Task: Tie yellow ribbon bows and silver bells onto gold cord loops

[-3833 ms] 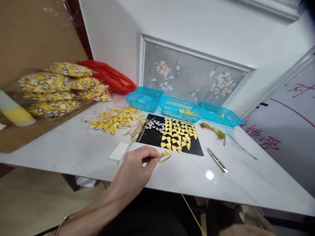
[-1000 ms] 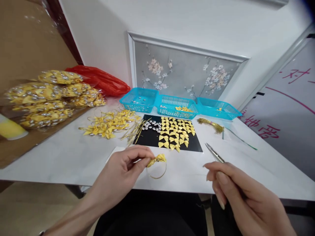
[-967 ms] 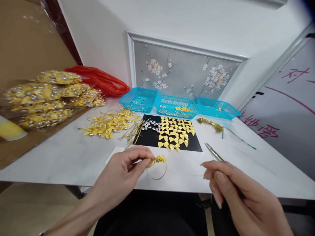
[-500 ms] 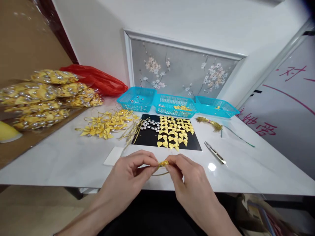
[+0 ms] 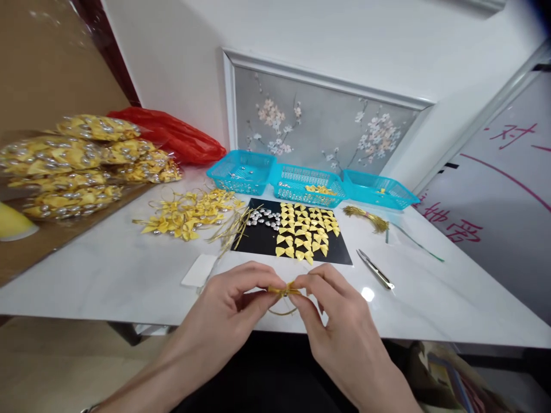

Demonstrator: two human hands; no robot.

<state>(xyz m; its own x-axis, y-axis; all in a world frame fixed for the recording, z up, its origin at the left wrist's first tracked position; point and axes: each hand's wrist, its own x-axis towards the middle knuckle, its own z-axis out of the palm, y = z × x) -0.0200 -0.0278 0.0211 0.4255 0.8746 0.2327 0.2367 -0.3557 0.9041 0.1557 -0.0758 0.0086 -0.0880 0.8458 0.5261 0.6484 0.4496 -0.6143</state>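
Handling | pinched yellow bow [image 5: 278,290] at opposite ends with left hand [image 5: 236,299] and right hand [image 5: 333,304], thumbs and fingers nearly closed | held it between hands, wire loop [image 5: 282,314] nearer wrists | probably needed light, even pressure

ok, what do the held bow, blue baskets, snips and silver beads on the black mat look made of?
Bow: probably satin ribbon; smooth yellow with a soft sheen.
Baskets: likely molded plastic; slightly see-through blue, walls full of regular holes.
Snips: apparently metal; silvery, bright glints.
Beads: shiny silver finish; coated plastic or metal, can't tell which.
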